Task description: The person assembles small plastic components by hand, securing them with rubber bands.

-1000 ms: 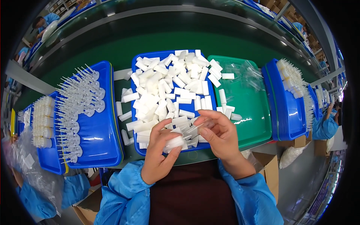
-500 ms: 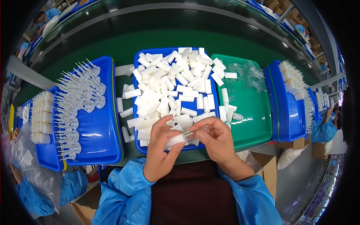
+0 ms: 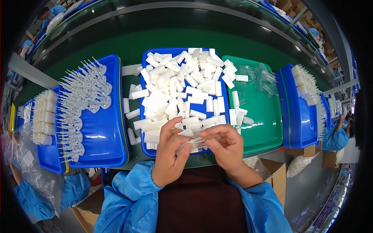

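My left hand [image 3: 171,151] is closed round one end of a clear plastic piece [image 3: 198,140], shaped like a thin-walled sleeve. The fingertips of my right hand [image 3: 226,148] pinch its other end. Something whitish shows by the left fingers, but whether it is inside the sleeve I cannot tell. Just beyond both hands, a blue tray [image 3: 145,58] carries a heap of white foam-like blocks [image 3: 163,87]. To the right, more clear plastic pieces [image 3: 264,79] lie in the far part of a green tray [image 3: 268,124].
Stacked blue trays [image 3: 103,132] on the left bear rows of clear parts with thin upright stems [image 3: 83,89]. Another blue stack [image 3: 301,124] stands at right with similar white parts. Loose blocks lie between trays. A cardboard box [image 3: 278,176] sits below right; co-workers in blue sleeves [image 3: 336,138] are nearby.
Both hands stay at the clear plastic sleeve. The right hand and its end of the sleeve have dipped a little. The whole view has shifted slightly.
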Demonstrator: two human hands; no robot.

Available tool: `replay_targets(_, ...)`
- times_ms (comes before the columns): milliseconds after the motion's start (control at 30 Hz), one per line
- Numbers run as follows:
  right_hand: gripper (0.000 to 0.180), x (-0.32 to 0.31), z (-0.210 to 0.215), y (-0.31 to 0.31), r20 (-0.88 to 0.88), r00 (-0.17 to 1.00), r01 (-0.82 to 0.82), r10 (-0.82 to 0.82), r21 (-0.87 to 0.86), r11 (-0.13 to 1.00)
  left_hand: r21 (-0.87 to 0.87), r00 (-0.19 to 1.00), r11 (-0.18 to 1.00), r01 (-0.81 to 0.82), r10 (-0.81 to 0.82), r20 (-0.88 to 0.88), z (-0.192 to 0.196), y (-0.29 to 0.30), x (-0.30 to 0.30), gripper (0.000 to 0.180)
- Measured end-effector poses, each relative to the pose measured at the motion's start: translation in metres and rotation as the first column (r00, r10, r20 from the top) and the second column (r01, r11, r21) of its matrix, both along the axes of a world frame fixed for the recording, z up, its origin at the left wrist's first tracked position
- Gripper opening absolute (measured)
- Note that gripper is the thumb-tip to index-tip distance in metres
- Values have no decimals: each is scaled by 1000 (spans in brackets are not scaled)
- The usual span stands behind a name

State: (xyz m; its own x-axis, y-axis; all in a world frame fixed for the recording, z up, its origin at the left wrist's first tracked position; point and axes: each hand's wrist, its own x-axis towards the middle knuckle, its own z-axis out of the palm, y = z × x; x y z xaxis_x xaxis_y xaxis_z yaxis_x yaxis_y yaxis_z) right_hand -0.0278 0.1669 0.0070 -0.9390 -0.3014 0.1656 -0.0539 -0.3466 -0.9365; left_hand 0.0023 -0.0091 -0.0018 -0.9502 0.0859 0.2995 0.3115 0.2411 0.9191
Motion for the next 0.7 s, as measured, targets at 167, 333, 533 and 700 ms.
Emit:
replay_targets(167,24,-8,17,9,69,997,-41,26,223,974,-142,999,990,19,-23,-29,4,2,2,22)
replay_targets(333,18,-10,22,19,-173,984,61,34,517,854,-251,997,968,-26,5,-83,5,1,2,26)
replay_targets(533,18,-14,18,22,-132,990,30,45,516,856,-147,999,988,43,-38,39,4,3,5,26)
replay_targets(700,19,-13,16,24,-182,978,19,101,558,830,-82,995,992,95,-95,3,-2,0,7,40)
